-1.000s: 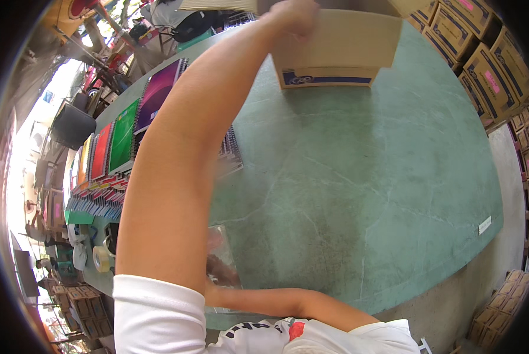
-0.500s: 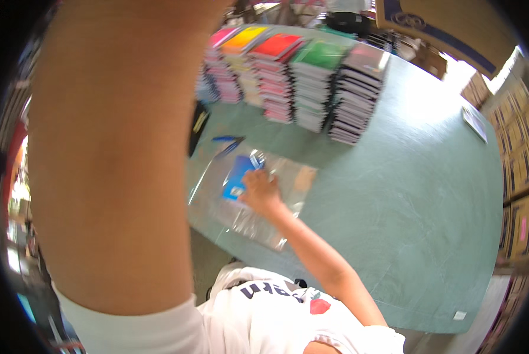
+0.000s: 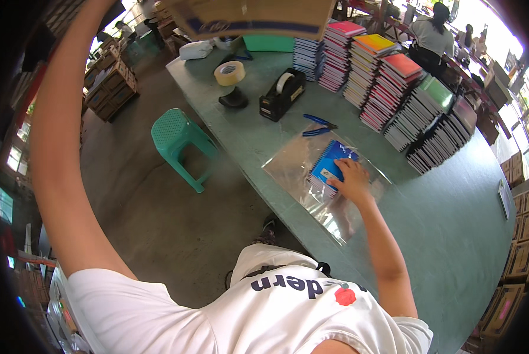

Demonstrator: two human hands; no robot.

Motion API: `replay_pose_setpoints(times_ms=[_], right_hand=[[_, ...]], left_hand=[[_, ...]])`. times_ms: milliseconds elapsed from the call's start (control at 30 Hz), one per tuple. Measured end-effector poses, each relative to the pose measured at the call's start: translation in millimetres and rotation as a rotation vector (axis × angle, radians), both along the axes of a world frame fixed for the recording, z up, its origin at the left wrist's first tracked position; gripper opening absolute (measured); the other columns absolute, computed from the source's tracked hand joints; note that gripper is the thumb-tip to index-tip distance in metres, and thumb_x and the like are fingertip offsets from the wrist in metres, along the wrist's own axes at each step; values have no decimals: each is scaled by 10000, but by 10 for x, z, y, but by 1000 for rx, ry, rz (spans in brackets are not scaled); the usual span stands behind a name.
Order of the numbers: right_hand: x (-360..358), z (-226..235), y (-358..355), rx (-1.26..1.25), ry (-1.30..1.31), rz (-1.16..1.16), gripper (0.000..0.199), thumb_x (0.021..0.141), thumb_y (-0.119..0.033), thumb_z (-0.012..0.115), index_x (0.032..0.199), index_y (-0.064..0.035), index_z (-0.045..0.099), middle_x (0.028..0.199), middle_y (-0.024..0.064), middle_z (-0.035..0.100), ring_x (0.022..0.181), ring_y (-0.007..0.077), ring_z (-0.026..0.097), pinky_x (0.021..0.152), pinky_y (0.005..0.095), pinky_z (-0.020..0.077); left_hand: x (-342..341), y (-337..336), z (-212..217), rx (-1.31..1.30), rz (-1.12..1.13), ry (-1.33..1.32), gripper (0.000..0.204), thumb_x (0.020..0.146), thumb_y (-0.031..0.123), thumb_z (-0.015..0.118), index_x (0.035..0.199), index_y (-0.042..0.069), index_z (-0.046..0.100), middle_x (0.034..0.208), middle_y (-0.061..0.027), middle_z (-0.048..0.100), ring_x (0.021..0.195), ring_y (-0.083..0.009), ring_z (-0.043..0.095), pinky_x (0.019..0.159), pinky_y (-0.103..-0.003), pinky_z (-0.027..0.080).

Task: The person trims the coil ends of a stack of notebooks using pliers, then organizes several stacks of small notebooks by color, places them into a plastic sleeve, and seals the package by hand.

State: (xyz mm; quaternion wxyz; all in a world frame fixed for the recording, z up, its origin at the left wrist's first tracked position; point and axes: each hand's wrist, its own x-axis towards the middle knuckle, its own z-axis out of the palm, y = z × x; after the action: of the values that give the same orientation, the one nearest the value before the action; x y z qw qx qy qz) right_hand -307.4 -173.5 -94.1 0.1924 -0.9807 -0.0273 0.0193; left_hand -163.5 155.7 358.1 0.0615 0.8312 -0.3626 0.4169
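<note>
My right hand (image 3: 353, 179) rests on a blue spiral notebook (image 3: 324, 167), its fingers spread over the cover. More page edges show under that cover. The notebook lies on a clear plastic sheet or bag (image 3: 288, 167), wrinkled and shiny, near the table's edge. Just beyond the plastic are blue-handled pliers or cutters (image 3: 317, 127). My left arm is raised along the left side of the view, and its hand is beyond the upper edge.
Several tall notebook stacks (image 3: 388, 91) line the green table's (image 3: 441, 236) far side. A black tape dispenser (image 3: 282, 94) and a tape roll (image 3: 229, 73) stand to their left. A green stool (image 3: 179, 133) is on the floor. A cardboard box (image 3: 253, 17) crosses the top.
The view has swung, bringing the stool and tape dispenser into sight. My left arm has shifted toward the left edge. My right hand remains on the blue notebook.
</note>
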Motion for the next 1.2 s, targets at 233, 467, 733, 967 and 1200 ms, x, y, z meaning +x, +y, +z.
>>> replay_pose_setpoints(times_ms=[233,467,733,967,1200], right_hand=[[23,69,134,-9,-13,2,631,695,-369,721,1250,-150,517,1295,27,463,1226,250,391,1005,482,294],[-1,146,170,1,-30,-50,642,643,-275,767,1223,-124,535,1257,57,493,1187,271,434,996,460,304],[23,155,196,48,-18,-115,672,571,-188,798,1191,-108,552,1235,68,509,1162,288,461,963,438,358],[54,195,250,108,-25,-132,665,545,-147,798,1164,-91,561,1210,92,522,1123,300,492,931,418,398],[16,19,102,-10,-70,-68,650,588,-208,779,1186,-102,547,1214,105,502,1125,306,478,913,428,403]], left_hand=[[548,2195,-709,46,410,297,684,691,130,712,1315,87,437,1361,-183,399,1147,-332,493,1000,-401,387],[1239,2418,-2139,-17,217,522,575,639,41,718,1184,91,541,1225,-117,495,1181,-317,434,1019,-412,334],[1476,2213,-2585,45,353,433,899,559,12,772,1336,254,389,1318,-103,406,1297,-290,304,1044,-514,264],[1369,2502,-2394,-111,245,499,696,717,-28,628,1336,206,412,1336,-153,398,1268,-305,364,1027,-395,333],[883,2101,-2411,-185,280,57,350,832,18,541,1171,99,572,1186,-147,533,1134,-302,496,955,-364,400]])
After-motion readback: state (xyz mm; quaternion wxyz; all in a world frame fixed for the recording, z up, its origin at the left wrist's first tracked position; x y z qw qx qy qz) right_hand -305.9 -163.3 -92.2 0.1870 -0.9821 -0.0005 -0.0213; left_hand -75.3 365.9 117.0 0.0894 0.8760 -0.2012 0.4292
